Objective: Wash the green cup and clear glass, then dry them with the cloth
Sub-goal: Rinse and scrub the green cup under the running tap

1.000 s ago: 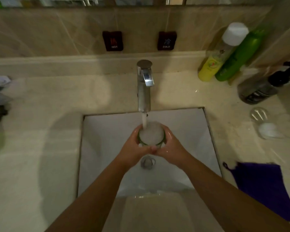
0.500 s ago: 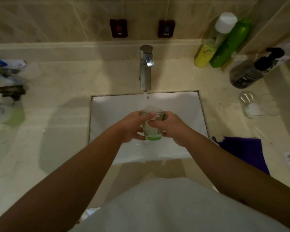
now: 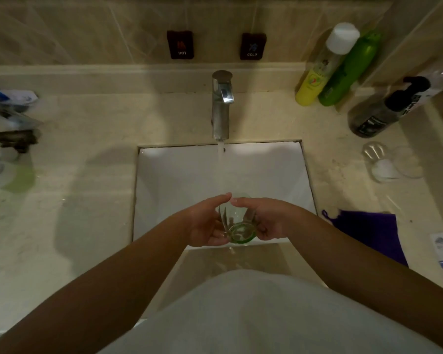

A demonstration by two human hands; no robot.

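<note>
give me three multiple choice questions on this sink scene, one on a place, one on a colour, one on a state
1. Where does the cloth lie?
A. on the counter right of the sink
B. in the basin
C. over the tap

2. What colour is the cloth?
A. white
B. purple
C. red

3. What is the tap doing?
A. running
B. off
C. covered

Answers:
1 A, it lies flat on the counter beside the sink.
2 B, it shows dark purple.
3 A, a stream falls toward the green cup, gripped by the left hand and right hand.
</note>
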